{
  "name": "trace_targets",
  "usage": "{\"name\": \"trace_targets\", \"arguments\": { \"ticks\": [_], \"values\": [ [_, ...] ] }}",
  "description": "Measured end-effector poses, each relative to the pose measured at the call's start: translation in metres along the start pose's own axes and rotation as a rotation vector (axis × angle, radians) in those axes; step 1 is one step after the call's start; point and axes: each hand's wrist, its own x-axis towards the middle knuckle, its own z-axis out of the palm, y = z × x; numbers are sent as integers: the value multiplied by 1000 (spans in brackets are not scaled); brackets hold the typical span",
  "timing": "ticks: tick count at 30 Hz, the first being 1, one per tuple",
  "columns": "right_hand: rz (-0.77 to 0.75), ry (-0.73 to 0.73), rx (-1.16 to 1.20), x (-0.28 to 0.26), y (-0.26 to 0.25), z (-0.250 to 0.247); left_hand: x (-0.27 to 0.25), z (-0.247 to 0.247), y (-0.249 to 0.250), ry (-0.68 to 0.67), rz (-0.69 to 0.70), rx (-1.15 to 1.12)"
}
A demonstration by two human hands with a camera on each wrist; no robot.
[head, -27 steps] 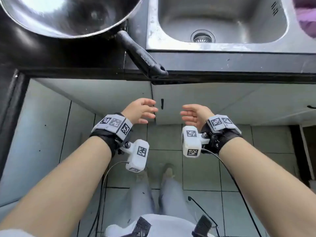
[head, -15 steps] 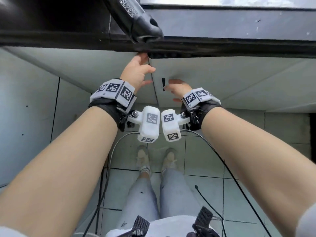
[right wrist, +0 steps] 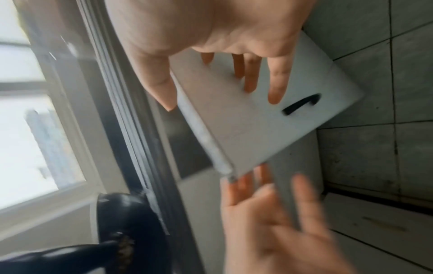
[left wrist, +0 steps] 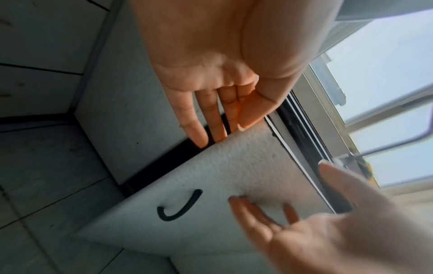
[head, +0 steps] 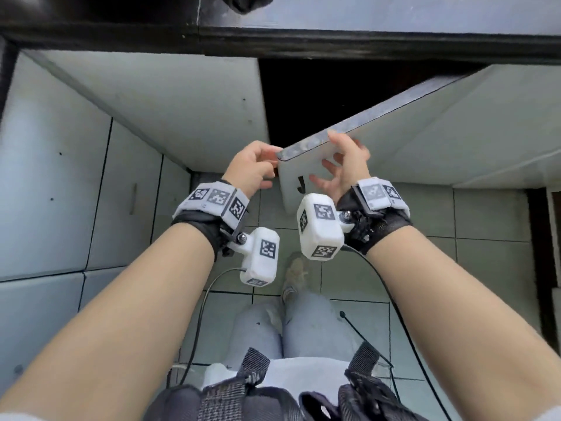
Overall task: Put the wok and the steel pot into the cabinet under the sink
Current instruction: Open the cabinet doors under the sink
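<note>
Head view: both grips spread on cabinet door (head: pixel 349 153) ajar above tiled floor (head: pixel 485 223).

Black wok handle tip (head: pixel 247 3) over counter edge, white cabinet door (head: pixel 349 159) ajar

A home kitchen: pale cabinet doors (head: pixel 158 110) under a dark countertop (head: pixel 303 41), a tiled floor (head: pixel 455 268), and a window (left wrist: pixel 386 92) above the counter.
</note>
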Motion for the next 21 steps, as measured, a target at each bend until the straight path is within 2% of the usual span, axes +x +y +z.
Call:
{"name": "trace_targets", "arguments": {
  "ticks": [2, 6, 10, 16, 18, 21],
  "values": [
    [-44, 27, -66, -16, 0, -12, -21, 11, -12, -60, -3, 24],
    [-134, 121, -420, -48, 15, -39, -60, 42, -35, -181, -20, 14],
    [-201, 143, -556, -70, 13, -81, -93, 72, -46, -299, -26, 24],
    [-287, 146, -641, -88, 10, -145, -113, 117, -55, -508, -145, -29],
    [-337, 136, -631, -88, 9, -171, -115, 135, -49, -528, -157, -50],
    [-364, 167, -767, -88, -2, -206, -112, 160, -34, -485, -147, -104]
  ]
}}
